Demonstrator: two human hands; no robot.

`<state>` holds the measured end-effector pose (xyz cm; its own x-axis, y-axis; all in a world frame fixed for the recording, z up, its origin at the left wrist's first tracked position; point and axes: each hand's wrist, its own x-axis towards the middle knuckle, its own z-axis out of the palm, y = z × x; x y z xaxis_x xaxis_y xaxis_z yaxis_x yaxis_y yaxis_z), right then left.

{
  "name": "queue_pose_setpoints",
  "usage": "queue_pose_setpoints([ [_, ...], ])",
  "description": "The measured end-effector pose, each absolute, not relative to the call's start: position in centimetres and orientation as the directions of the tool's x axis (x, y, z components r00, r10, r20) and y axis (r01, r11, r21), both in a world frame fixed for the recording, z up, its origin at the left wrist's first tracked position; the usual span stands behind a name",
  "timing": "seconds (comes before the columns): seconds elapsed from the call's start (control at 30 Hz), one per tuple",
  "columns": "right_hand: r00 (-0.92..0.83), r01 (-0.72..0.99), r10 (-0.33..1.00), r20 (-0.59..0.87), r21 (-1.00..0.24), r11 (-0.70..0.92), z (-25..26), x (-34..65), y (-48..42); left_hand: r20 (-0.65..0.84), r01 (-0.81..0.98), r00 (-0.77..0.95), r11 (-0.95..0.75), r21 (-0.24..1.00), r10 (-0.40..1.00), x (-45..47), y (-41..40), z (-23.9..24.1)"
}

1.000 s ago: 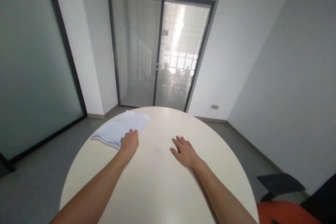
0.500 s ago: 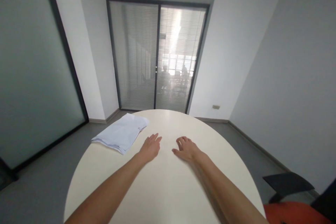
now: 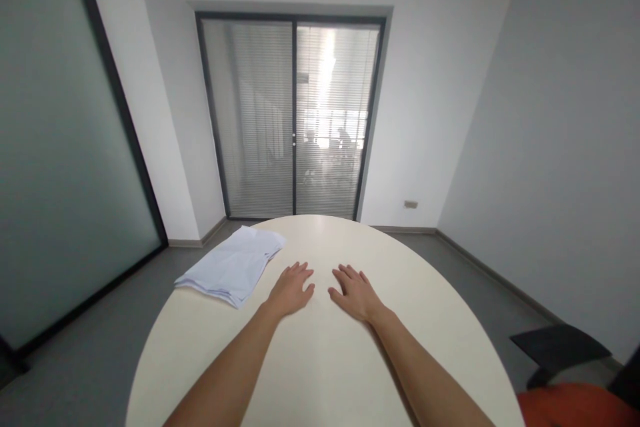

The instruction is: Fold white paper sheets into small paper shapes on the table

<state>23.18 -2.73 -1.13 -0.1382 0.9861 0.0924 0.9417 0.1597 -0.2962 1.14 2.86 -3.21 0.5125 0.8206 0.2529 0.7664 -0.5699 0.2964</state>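
Note:
Both my hands rest palm down near the middle of a cream, rounded table [image 3: 320,373]. My left hand [image 3: 291,289] is open, its fingers spread and holding nothing. A short gap to the right of it lies my right hand [image 3: 355,290], also open with the fingers apart and nothing in them. To the left of my left hand, and not touched by it, is a folded stack of white sheets [image 3: 233,263], either cloth or paper; I cannot tell which. One end of the stack reaches the table's left edge.
A chair with a black armrest [image 3: 560,350] and a red seat [image 3: 575,405] stands at the right of the table. Beyond the far edge is a glass door [image 3: 250,120] with blinds. A frosted glass panel [image 3: 65,147] rises at the left; a wall socket [image 3: 411,204] sits low behind.
My left hand has flattened and its thumb now sticks out to the right. The right hand's fingers have spread. The view has tilted slightly upward; the white stack keeps its place on the table.

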Motion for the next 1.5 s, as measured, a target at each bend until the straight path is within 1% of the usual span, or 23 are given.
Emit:
queue_pose_setpoints([
  [0.3, -0.125, 0.945, 0.99, 0.067, -0.296, 0.14, -1.5, 23.1, -2.5, 0.229, 0.771, 0.526, -0.573, 0.28, 0.819, 1.1, 2.7, -2.7],
  [0.57, -0.112, 0.94, 0.989, 0.094, -0.313, 0.136, -0.8, 23.2, -2.4, 0.241, 0.763, 0.522, -0.575, 0.297, 0.818, 1.1, 3.0, -2.8],
  [0.77, -0.111, 0.945, 0.975, 0.191, -0.284, 0.163, -0.7, 23.0, -2.0, 0.239, 0.762, 0.52, -0.572, 0.305, 0.82, 1.2, 3.5, -3.2],
  [0.83, -0.098, 0.947, 0.979, 0.177, -0.285, 0.147, -1.0, 23.0, -1.8, 0.234, 0.767, 0.519, -0.569, 0.298, 0.822, 1.3, 3.4, -3.1],
  [0.93, -0.078, 0.949, 0.99, 0.114, -0.296, 0.109, -1.4, 23.1, -1.6, 0.215, 0.785, 0.512, -0.554, 0.276, 0.832, 1.3, 3.2, -3.0],
  [1.03, -0.09, 0.948, 0.993, 0.075, -0.299, 0.108, -1.5, 23.1, -1.7, 0.195, 0.799, 0.507, -0.542, 0.26, 0.84, 1.3, 3.0, -2.8],
  [1.5, -0.113, 0.95, 0.99, 0.079, -0.283, 0.131, -1.6, 23.2, -1.9, 0.187, 0.791, 0.524, -0.557, 0.254, 0.831, 1.1, 2.7, -2.6],
])
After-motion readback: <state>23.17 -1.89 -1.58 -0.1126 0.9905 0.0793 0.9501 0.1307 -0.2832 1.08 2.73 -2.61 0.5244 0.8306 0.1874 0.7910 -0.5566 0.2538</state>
